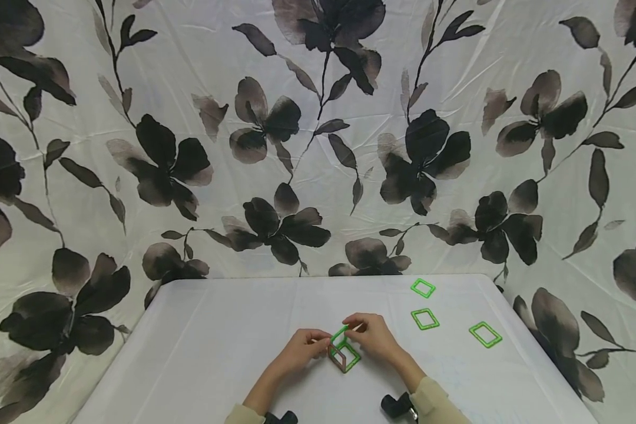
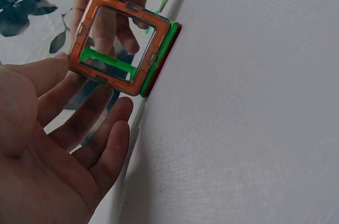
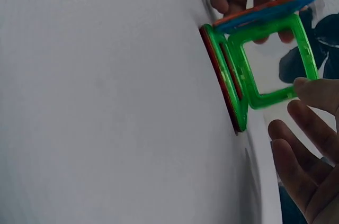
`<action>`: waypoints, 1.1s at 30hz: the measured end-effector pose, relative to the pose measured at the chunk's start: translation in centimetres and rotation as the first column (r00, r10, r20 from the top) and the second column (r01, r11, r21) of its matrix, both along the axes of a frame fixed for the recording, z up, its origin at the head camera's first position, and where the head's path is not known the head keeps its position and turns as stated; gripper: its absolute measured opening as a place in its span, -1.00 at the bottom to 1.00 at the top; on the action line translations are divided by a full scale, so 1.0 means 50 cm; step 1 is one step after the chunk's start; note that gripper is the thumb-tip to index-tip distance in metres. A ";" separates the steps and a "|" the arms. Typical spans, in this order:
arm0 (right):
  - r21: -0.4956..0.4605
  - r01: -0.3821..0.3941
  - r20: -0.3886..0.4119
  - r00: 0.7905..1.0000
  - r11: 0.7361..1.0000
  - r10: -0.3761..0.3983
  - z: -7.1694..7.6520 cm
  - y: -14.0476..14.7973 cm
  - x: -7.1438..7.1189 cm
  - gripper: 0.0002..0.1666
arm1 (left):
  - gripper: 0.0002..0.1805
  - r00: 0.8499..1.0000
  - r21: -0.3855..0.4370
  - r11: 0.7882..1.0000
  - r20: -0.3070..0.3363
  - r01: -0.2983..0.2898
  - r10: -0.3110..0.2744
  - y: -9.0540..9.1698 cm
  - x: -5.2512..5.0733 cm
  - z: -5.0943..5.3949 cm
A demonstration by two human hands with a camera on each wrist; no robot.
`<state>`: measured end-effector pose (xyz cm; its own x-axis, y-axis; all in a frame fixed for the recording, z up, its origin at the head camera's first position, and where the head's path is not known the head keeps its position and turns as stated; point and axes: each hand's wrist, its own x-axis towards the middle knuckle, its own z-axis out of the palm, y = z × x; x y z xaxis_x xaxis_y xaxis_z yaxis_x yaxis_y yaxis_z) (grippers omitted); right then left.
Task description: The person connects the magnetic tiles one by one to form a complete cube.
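Note:
An orange square frame (image 2: 140,85) stands upright, pinched at its corner by my left hand (image 1: 304,348). My right hand (image 1: 373,338) pinches an upright green square frame (image 3: 273,98) between thumb and fingers. Both stand at edges of a green square (image 1: 354,366) lying flat on the table, with a dark red layer under it in the right wrist view. The orange frame shows a blue side in the right wrist view. The two upright frames meet or nearly meet at a corner.
On the white table (image 1: 217,330), three flat green square frames lie to the right: one near the back edge (image 1: 423,288), one in front of it (image 1: 425,319), one farther right (image 1: 485,334). A floral cloth (image 1: 307,176) hangs behind the table.

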<state>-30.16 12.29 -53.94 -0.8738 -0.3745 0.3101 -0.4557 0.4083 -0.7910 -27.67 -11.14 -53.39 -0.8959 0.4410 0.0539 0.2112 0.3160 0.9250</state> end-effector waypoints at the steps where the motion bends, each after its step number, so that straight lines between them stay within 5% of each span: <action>1: 0.000 0.008 0.000 1.000 1.000 -0.008 0.001 0.004 0.001 -0.78 | -0.69 1.000 0.002 1.000 0.005 0.002 -0.002 0.000 0.001 -0.001; 8: 0.007 0.119 0.015 0.993 0.993 -0.119 0.004 0.050 0.000 -0.79 | -0.69 0.999 0.001 1.000 0.033 0.001 -0.001 0.002 0.002 -0.002; 12: 0.010 0.254 0.026 0.967 0.967 -0.254 0.011 0.081 -0.002 -0.81 | -0.69 0.998 0.001 1.000 0.057 0.009 -0.010 0.000 0.003 -0.001; 21: 0.124 0.579 0.017 0.811 0.806 -0.585 0.032 0.165 0.004 -0.79 | -0.71 0.991 0.025 0.999 0.132 0.031 -0.034 0.001 0.013 0.008; 25: 0.157 0.648 -0.016 0.756 0.745 -0.655 0.031 0.202 0.010 -0.72 | -0.71 0.989 0.032 0.999 0.144 0.036 -0.041 0.000 0.013 0.008; 33: 0.213 0.716 0.025 0.676 0.665 -0.736 0.008 0.247 0.023 -0.48 | -0.73 0.986 0.034 0.999 0.162 0.033 -0.038 0.000 0.013 0.007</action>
<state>-29.02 24.65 -53.55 -0.9128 0.3555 0.2009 0.1217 0.7065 -0.6972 -27.03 -11.14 -53.03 -0.8777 0.4731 -0.0766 0.0681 0.2813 0.9572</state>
